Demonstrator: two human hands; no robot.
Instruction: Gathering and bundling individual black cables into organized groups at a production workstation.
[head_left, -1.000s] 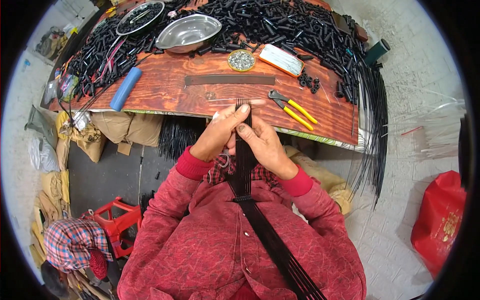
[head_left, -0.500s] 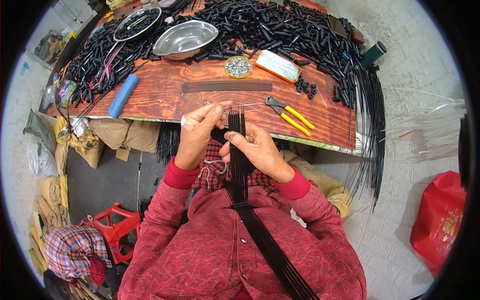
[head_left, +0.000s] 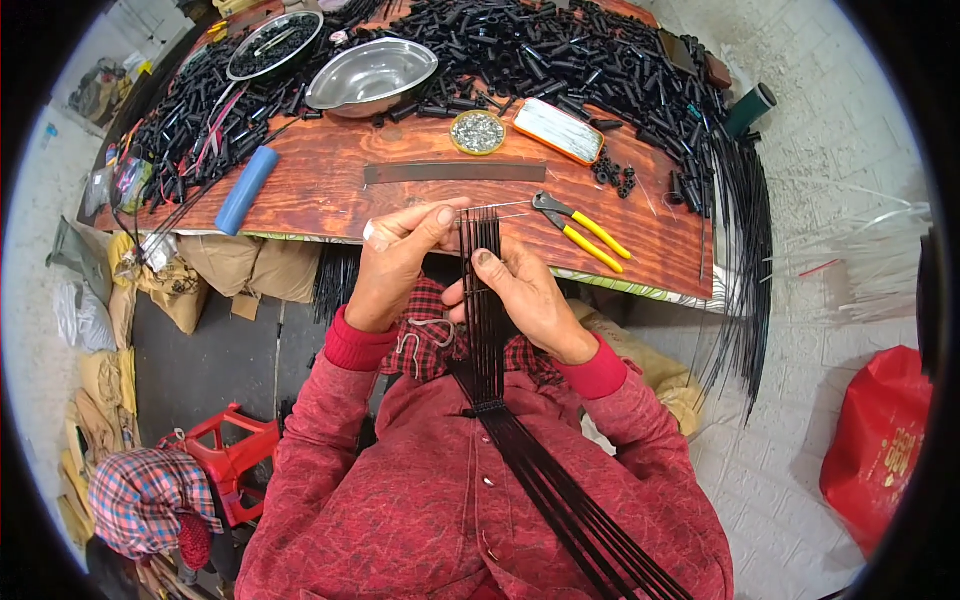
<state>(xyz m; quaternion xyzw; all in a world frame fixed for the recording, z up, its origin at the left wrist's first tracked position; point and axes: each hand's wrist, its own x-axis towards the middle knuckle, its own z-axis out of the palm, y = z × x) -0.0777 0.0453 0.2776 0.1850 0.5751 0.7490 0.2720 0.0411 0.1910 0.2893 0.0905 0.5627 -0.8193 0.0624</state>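
Thumb and fingertips of my left hand [head_left: 398, 262] pinch a thin pale wire [head_left: 508, 204] that stretches right across the tips of a bundle of thin black rods [head_left: 486, 350]. A second fine wire runs just below it. My right hand [head_left: 537, 306] grips the bundle near its upper end, thumb on top and fingers curled behind. The rods stand side by side in a flat row and pass through a dark cross-band [head_left: 486, 407] against my jacket. Below the band they fan out toward the lower right.
On the wooden table [head_left: 310, 185] lie yellow-handled pincers [head_left: 585, 235], a flat dark strip [head_left: 455, 172], a blue cylinder [head_left: 247, 190], a round dish of small metal bits [head_left: 478, 132] and an orange-rimmed tray [head_left: 557, 130]. Black tubes [head_left: 560, 55] heap behind, beside a metal bowl [head_left: 372, 75].
The bundle's upper end has shifted slightly right and its rods have spread apart. My right thumb has moved up and right, and the lower rods have swung right. My left hand has barely moved.
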